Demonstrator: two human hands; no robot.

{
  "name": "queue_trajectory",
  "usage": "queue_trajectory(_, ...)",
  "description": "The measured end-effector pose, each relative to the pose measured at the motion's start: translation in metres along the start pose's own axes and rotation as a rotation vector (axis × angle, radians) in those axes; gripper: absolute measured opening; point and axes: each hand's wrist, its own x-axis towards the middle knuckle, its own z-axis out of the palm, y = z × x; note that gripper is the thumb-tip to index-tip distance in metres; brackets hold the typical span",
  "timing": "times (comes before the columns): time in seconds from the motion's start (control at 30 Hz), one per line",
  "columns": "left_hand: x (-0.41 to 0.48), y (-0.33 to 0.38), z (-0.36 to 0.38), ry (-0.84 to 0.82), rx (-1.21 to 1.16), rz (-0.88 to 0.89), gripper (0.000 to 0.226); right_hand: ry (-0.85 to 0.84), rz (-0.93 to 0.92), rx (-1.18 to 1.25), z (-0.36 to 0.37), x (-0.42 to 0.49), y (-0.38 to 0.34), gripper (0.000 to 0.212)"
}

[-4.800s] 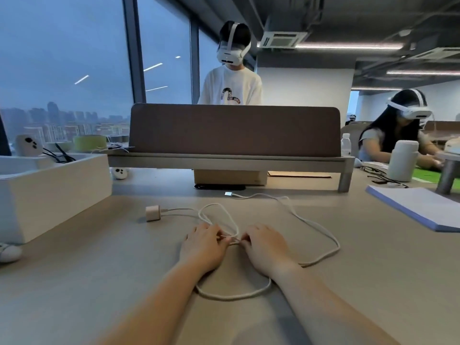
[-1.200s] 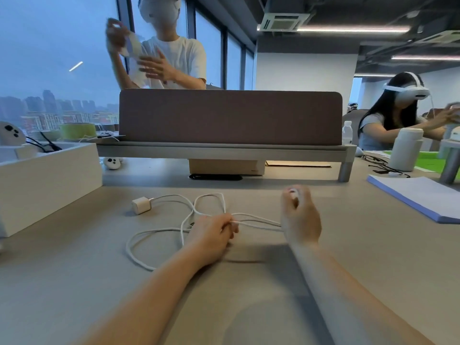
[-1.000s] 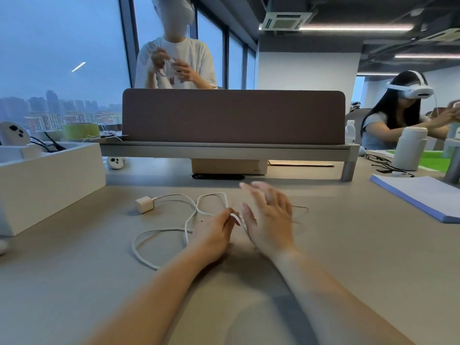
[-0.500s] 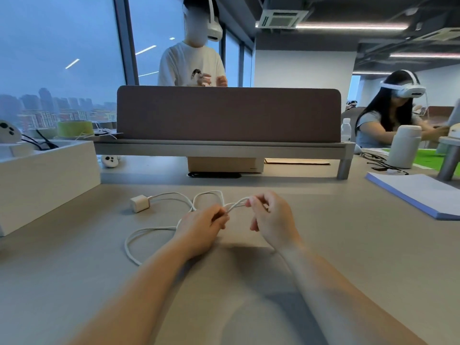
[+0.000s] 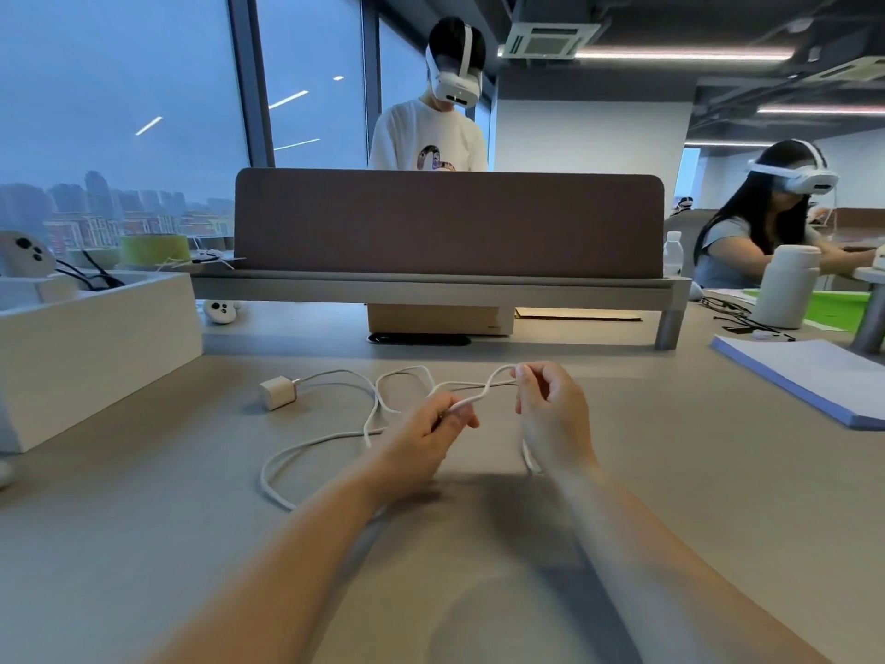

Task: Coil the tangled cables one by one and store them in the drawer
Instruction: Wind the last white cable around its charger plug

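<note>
Grey desk (image 5: 670,496) fills the near view, with both bare forearms reaching over it toward twelve o'clock. The left hand (image 5: 421,443) pinches the white cable (image 5: 264,479) between thumb and curled fingers. The right hand (image 5: 550,419), just beside it at three o'clock, has its fingers curled and pinches a raised bend of the same cable at its fingertips. A short strand hangs under its palm. Between the two hands the cable runs lifted off the desk. The rest lies on the desk at nine to ten o'clock of the left hand in loose, crossing loops, and ends at a small white plug (image 5: 277,393).

Further out at nine o'clock stands a white box (image 5: 96,347), and at three o'clock lies a blue-edged pad (image 5: 809,376). At twelve o'clock a brown screen (image 5: 450,222) sits on a grey shelf, with a carton (image 5: 438,319) under it and a white controller (image 5: 219,311) to its left. A white flask (image 5: 788,287) stands at two o'clock. Beyond the screen a person in a white shirt (image 5: 428,136) stands wearing a headset. Another person (image 5: 747,242) sits at two o'clock, also in a headset.
</note>
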Motion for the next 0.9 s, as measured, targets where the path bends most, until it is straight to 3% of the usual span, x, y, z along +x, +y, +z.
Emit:
queue_trajectory(0.23, -0.008, 0.023, -0.001, 0.015, -0.188, 0.023, 0.022, -0.168, -0.059, -0.251, 0.008, -0.012, -0.003, 0.022)
queue_trajectory(0.37, -0.006, 0.025, 0.001, 0.144, -0.197, 0.041, 0.018, -0.254, -0.156, -0.434, 0.008, -0.017, -0.010, 0.023)
queue_trajectory(0.6, 0.003, 0.015, -0.001, 0.286, -0.364, -0.134, 0.054, -0.351, -0.345, -0.531, 0.014, -0.026, -0.013, 0.029)
queue_trajectory(0.73, 0.004, 0.017, -0.004, 0.382, -0.457, -0.146, 0.048, -0.436, -0.372, -0.593, 0.017, -0.028, -0.011, 0.032)
queue_trajectory(0.9, 0.003, 0.021, -0.006, 0.336, -0.688, -0.177, 0.046, -0.479, -0.364, -0.620, 0.021, -0.029, -0.012, 0.034)
